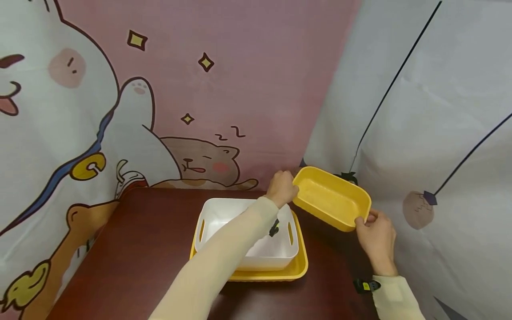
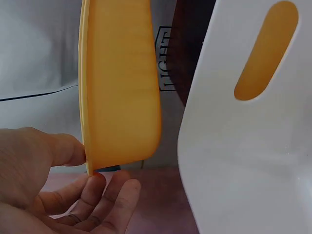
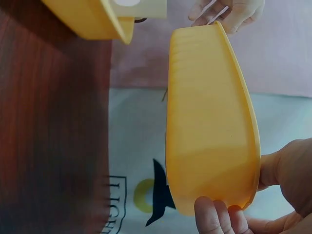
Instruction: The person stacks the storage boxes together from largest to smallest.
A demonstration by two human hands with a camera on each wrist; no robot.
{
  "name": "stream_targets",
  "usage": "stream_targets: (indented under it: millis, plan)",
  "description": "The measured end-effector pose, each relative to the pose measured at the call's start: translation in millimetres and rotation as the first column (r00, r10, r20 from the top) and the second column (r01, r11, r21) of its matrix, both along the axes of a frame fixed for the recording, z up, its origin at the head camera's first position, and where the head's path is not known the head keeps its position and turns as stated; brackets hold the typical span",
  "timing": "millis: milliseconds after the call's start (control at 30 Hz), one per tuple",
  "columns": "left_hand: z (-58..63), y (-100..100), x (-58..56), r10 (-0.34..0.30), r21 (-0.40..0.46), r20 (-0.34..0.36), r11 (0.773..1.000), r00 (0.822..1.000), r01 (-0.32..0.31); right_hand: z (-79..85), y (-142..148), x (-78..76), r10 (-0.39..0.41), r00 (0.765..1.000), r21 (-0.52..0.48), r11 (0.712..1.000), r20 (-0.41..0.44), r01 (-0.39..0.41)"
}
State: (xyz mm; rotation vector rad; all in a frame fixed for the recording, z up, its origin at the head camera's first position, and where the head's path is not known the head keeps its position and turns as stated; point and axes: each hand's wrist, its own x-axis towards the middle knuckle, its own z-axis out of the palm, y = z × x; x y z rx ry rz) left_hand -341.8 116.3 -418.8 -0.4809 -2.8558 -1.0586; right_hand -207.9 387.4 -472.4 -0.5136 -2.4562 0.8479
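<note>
A small yellow plastic bin (image 1: pixel 332 195) is held up off the table at the right, tilted with its inside toward the head camera. My left hand (image 1: pixel 282 189) pinches its left end by the rim; in the left wrist view the thumb and curled fingers meet at the bin's edge (image 2: pixel 86 122). At the opposite corner my right hand (image 1: pixel 376 235) grips the rim, fingers under the base in the right wrist view. Below my left forearm, a white bin (image 1: pixel 266 263) with slot handles sits inside a larger yellow bin (image 1: pixel 302 266). The forearm hides part of both.
The nested bins stand on a dark red-brown table (image 1: pixel 152 249). Behind it hangs a pink cloth (image 1: pixel 256 89) with cartoon animals, and a pale cloth (image 1: pixel 440 133) hangs close by on the right. Each wrist wears a dark strap (image 1: pixel 366 286).
</note>
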Motion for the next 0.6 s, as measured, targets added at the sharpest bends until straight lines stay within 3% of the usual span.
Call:
stream_targets:
  millis: [233,600]
  plan:
    - [8.3,-17.1,8.0,0.010,-0.005,0.002,1.000,1.000,-0.010,10.7,-18.4,2.3,0.014,1.000,-0.009,1.000,-0.020,-0.014]
    - [18.8,-45.4,24.1,0.031,0.071,0.042,0.997,0.999,-0.034,22.3,-32.5,6.2,0.090,0.992,0.015,0.996,-0.087,-0.089]
